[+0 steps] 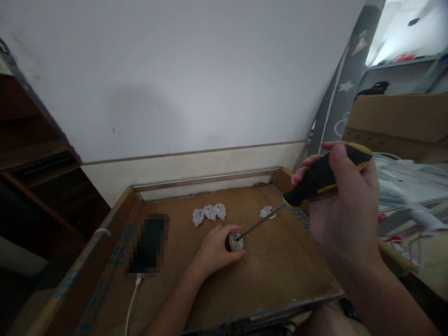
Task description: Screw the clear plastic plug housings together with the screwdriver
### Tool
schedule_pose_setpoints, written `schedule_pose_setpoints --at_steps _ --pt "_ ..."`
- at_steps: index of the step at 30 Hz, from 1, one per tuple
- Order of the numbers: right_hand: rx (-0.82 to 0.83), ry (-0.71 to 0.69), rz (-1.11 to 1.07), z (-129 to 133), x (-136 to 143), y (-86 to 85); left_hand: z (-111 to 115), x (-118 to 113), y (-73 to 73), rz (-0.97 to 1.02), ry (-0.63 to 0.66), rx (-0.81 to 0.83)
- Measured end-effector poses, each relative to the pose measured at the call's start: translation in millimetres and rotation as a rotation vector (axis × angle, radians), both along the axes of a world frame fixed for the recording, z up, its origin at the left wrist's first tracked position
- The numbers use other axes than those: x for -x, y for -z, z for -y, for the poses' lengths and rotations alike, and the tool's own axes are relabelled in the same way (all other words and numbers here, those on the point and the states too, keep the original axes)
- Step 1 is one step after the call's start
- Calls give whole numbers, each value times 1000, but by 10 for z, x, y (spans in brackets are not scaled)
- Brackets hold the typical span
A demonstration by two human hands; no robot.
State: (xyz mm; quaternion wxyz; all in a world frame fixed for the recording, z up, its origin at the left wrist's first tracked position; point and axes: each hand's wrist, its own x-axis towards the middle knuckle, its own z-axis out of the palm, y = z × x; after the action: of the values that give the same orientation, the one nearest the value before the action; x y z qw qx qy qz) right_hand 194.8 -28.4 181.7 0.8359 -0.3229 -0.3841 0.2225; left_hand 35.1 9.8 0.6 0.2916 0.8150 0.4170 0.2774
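Note:
My left hand (219, 247) pinches a small clear plastic part (236, 242) against the cardboard surface, thumb and fingers on either side of it. My right hand (345, 200) is wrapped round the black and yellow handle of a screwdriver (310, 184). The screwdriver slants down to the left, its tip at the middle of the held part. Behind my left hand, three similar clear parts (209, 212) lie side by side. Another clear part (268, 212) lies apart from them, behind the screwdriver shaft.
A pixelated dark object (149, 243) with a white cable (131, 301) lies at the left. Raised wooden edges (117, 233) border the cardboard (280, 275). Cardboard boxes (395, 116) and plastic bags (402, 196) stand at the right; a person (376, 88) is partly visible beyond.

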Motion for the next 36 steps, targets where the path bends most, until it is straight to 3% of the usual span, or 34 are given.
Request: schedule_pose_setpoints --at_steps 9,18,21,23,26,28,32,36 --pt "-8 -57 8 -17 27 62 1 -4 -16 -6 -1 -1" --pt "-32 -152 163 -11 128 48 21 -44 -8 -71 -27 -62" --pt "-39 -177 197 20 165 44 43 53 -70 -118 -31 -126" --pt "-22 -180 210 48 181 42 39 255 -135 -176 -142 -209" --pt "5 -188 227 69 193 38 -12 728 -202 -354 -558 -296" --pt "2 -179 256 62 200 31 -61 1049 -195 -503 -775 -252" --pt "-25 -86 345 33 225 2 -127 1438 -89 -677 -860 -58" --pt "-75 -66 370 18 246 -26 -142 1517 -17 -708 -866 55"
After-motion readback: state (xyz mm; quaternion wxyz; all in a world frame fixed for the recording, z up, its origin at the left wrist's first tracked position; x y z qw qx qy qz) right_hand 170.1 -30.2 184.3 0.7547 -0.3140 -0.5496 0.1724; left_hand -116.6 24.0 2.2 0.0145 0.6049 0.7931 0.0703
